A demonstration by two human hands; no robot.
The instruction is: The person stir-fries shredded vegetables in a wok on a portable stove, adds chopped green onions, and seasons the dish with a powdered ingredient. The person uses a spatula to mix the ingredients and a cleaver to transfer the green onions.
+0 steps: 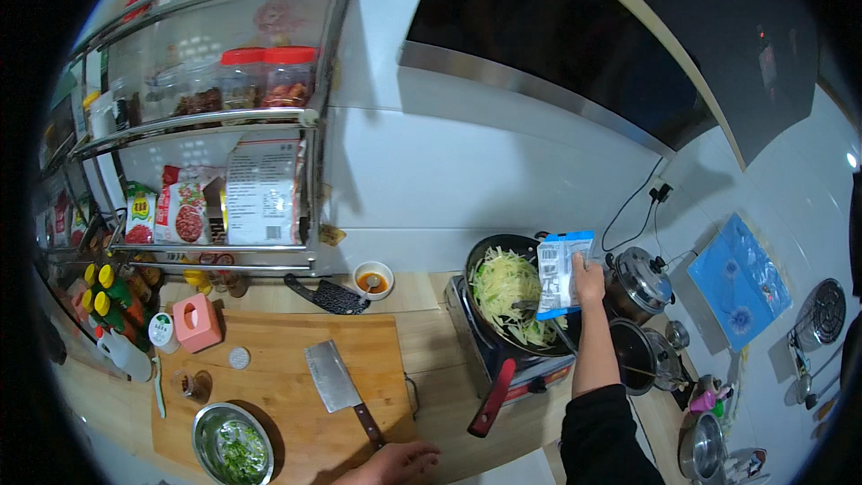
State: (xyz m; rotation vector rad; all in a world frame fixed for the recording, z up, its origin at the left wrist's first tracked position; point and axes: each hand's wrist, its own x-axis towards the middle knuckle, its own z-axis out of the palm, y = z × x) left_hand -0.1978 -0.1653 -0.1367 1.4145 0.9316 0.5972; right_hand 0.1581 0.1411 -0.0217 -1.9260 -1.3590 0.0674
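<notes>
My right hand (588, 279) grips a blue-and-white plastic packet (557, 276) over the right side of a black frying pan (475, 313). Pale green shredded vegetable (505, 289) fills the pan, with a spatula partly buried in it; the pan sits on a portable gas stove (465, 343), its red handle (493, 397) towards me. My left hand (401, 463) is low at the cutting board's (289, 333) near right corner, by the handle of a cleaver (333, 377); its fingers are partly bent and hold nothing visible. A steel bowl (197, 441) of chopped greens stands on the board.
Behind the board are a small bowl of sauce (372, 281), a pink box (196, 325) and several bottles (121, 286). A metal rack (215, 249) with packets and jars rises at left. Pots (638, 283) stand right of the pan, beneath a range hood (539, 87).
</notes>
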